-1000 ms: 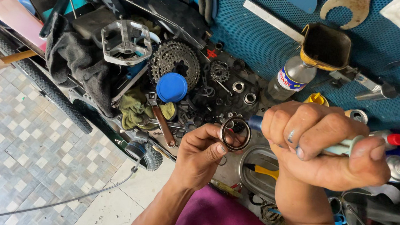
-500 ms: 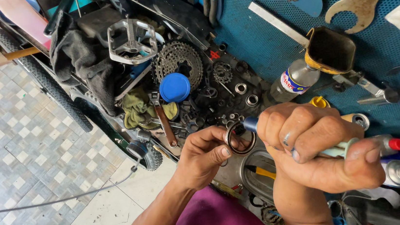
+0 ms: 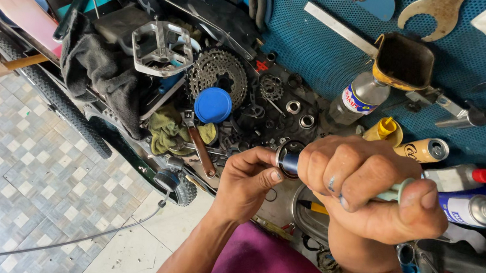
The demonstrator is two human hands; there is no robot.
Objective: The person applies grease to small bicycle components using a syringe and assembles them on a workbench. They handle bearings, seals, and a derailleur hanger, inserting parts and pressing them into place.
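Cluttered blue workbench [image 3: 322, 55], empty yellow tin [image 3: 403, 62], left hand [image 3: 247, 181] pinching ring [image 3: 288, 156]

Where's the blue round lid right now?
In the head view the blue lid lies left of centre on the cluttered bench, just below the toothed cassette and above the left hand.

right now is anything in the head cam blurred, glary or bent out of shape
Head view: even, soft light, no hard shadows; left hand and the metal ring it pinches are sharp; right hand, closest to the lens, looms oversized from wide-angle distortion; faint sheen on the pedal; floor tiles bow slightly at the edge.
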